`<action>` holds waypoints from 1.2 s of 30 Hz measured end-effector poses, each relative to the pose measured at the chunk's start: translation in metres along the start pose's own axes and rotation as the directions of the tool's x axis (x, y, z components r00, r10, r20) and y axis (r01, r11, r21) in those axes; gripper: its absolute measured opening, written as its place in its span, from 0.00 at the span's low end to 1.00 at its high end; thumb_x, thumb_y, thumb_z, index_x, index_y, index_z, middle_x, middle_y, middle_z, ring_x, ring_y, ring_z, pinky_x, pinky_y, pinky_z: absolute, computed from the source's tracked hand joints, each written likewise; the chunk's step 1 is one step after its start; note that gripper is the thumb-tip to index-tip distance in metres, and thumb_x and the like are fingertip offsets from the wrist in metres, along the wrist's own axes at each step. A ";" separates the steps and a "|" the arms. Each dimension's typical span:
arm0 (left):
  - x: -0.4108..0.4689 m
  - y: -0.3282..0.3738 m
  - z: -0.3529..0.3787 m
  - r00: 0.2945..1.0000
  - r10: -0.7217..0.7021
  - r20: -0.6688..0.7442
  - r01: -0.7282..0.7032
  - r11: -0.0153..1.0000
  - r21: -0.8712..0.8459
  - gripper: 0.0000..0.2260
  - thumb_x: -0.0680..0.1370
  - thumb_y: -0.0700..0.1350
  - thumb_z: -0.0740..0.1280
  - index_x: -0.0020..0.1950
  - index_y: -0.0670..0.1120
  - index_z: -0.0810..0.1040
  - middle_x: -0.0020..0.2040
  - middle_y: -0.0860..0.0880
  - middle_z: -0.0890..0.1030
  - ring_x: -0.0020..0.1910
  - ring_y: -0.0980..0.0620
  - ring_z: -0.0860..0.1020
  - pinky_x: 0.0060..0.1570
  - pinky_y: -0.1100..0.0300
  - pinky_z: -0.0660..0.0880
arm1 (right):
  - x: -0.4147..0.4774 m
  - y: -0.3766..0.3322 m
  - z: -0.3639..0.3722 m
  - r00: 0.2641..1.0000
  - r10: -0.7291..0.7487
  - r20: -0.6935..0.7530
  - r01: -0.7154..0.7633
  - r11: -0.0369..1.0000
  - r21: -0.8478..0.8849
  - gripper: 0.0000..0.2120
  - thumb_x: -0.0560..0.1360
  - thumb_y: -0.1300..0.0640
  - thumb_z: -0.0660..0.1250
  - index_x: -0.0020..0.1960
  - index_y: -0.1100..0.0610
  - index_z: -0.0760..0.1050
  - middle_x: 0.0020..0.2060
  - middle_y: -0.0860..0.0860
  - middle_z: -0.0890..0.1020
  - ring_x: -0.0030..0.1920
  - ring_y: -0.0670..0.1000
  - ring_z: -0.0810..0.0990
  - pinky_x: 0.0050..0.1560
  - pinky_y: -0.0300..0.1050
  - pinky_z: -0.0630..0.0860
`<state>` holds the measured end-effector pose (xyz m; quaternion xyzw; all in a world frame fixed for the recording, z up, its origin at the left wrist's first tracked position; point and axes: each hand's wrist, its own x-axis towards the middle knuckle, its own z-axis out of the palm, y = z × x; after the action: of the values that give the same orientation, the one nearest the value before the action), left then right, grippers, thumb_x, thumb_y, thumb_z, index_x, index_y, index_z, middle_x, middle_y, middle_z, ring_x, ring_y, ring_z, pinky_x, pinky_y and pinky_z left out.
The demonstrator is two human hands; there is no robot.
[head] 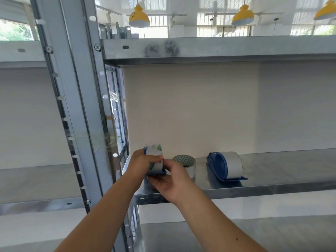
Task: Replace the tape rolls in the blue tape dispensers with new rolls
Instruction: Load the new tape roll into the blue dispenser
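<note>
Holding a blue tape dispenser (156, 170) with a printed white roll in it, both hands meet over the left end of the metal shelf (272, 188), near its front edge. The left hand (141, 160) curls over the top, its grip closed round the dispenser; the right hand (171, 182) cups it from below, its grip also on it. Just right of them a loose tape roll (185, 163) lies flat on the shelf. Farther right rests a second dispenser (225, 168), loaded with a white roll. Yellow lamps (139, 18) hang far behind
</note>
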<state>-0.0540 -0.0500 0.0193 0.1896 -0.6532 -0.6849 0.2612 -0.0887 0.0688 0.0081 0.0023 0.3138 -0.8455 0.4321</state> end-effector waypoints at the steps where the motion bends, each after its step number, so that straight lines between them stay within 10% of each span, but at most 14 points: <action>1: -0.002 -0.002 0.000 1.000 -0.007 0.005 0.007 1.000 -0.015 0.09 0.71 0.28 0.74 0.46 0.40 0.87 0.37 0.42 0.88 0.32 0.49 0.87 0.29 0.61 0.80 | -0.003 0.001 -0.003 1.000 0.008 -0.005 -0.008 0.999 -0.042 0.16 0.80 0.62 0.68 0.67 0.65 0.78 0.61 0.69 0.82 0.62 0.66 0.82 0.61 0.57 0.81; 4: -0.006 -0.011 0.000 1.000 -0.001 -0.002 0.001 0.999 -0.043 0.09 0.64 0.29 0.73 0.32 0.43 0.87 0.30 0.44 0.85 0.27 0.48 0.85 0.25 0.61 0.78 | -0.017 0.004 -0.014 0.998 -0.017 -0.067 -0.006 0.941 -0.340 0.15 0.82 0.52 0.68 0.63 0.60 0.79 0.55 0.67 0.84 0.53 0.65 0.86 0.46 0.54 0.86; 10: -0.016 -0.020 -0.005 0.997 0.073 -0.016 -0.073 0.997 -0.006 0.08 0.65 0.37 0.73 0.36 0.49 0.88 0.31 0.49 0.86 0.30 0.50 0.86 0.26 0.61 0.79 | -0.039 -0.018 -0.026 0.977 -0.205 -0.059 0.111 0.723 -0.682 0.11 0.82 0.46 0.66 0.59 0.52 0.74 0.36 0.62 0.84 0.30 0.60 0.85 0.31 0.51 0.83; 13: -0.007 -0.024 -0.002 0.982 -0.016 -0.189 0.004 0.998 -0.063 0.15 0.78 0.50 0.71 0.33 0.47 0.83 0.27 0.50 0.83 0.33 0.45 0.83 0.40 0.54 0.80 | -0.039 -0.022 -0.032 0.964 -0.264 -0.032 0.172 0.713 -0.680 0.11 0.82 0.50 0.66 0.60 0.56 0.77 0.30 0.58 0.82 0.28 0.57 0.82 0.29 0.49 0.82; 23: -0.019 -0.042 -0.002 0.923 0.253 -0.290 -0.159 0.937 0.312 0.31 0.83 0.64 0.59 0.42 0.35 0.78 0.35 0.39 0.79 0.33 0.50 0.77 0.34 0.56 0.74 | -0.036 -0.035 -0.040 0.950 -0.310 -0.028 0.221 0.736 -0.640 0.12 0.80 0.53 0.70 0.59 0.61 0.79 0.43 0.62 0.85 0.42 0.61 0.87 0.44 0.55 0.87; 30: -0.047 -0.046 0.015 0.857 0.365 -0.362 -0.253 0.913 0.321 0.06 0.82 0.61 0.63 0.52 0.60 0.72 0.48 0.58 0.80 0.45 0.62 0.79 0.39 0.64 0.73 | -0.045 -0.029 -0.048 0.945 -0.327 -0.016 0.245 0.739 -0.628 0.10 0.81 0.55 0.70 0.57 0.61 0.80 0.41 0.62 0.86 0.41 0.60 0.88 0.44 0.54 0.87; 36: -0.052 -0.043 0.019 0.862 0.379 -0.338 -0.290 0.914 0.284 0.09 0.84 0.58 0.63 0.61 0.59 0.68 0.52 0.60 0.78 0.50 0.62 0.78 0.45 0.64 0.74 | -0.056 -0.023 -0.054 0.930 -0.368 -0.014 0.288 0.749 -0.597 0.10 0.82 0.56 0.68 0.56 0.62 0.81 0.39 0.60 0.86 0.41 0.60 0.88 0.46 0.56 0.87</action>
<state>-0.0287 -0.0027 -0.0267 0.2319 -0.6845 -0.5001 0.4771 -0.0851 0.1478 -0.0077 -0.1305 0.5816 -0.7679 0.2346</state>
